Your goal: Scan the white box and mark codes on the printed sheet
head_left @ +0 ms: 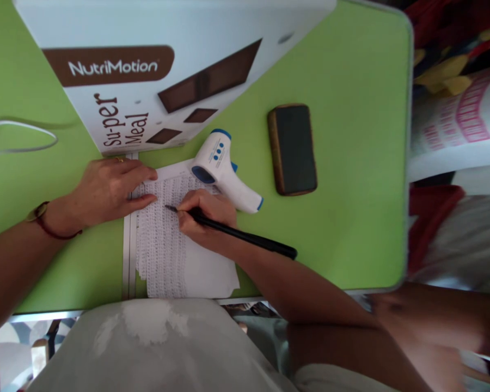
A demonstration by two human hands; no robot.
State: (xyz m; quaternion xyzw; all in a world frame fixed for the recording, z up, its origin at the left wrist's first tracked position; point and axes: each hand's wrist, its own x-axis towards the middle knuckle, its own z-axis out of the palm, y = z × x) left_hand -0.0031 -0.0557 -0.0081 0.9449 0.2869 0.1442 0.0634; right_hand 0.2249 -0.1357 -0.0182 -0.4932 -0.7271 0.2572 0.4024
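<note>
Dense rows of handwriting cover much of a paper sheet lying on the green table. My right hand grips a long black pen, its tip on or just over the written rows. At the sheet's upper left, my left hand rests flat with fingers stretched out, some fingertips on the paper and nothing held. A white and blue infrared thermometer lies against the paper's top right, just above my right hand.
A large white box printed "NutriMotion" stands at the back. To the right lies a phone in a brown case. A white cable loops at the left. Beyond the green table's right edge, another person's arm shows, blurred.
</note>
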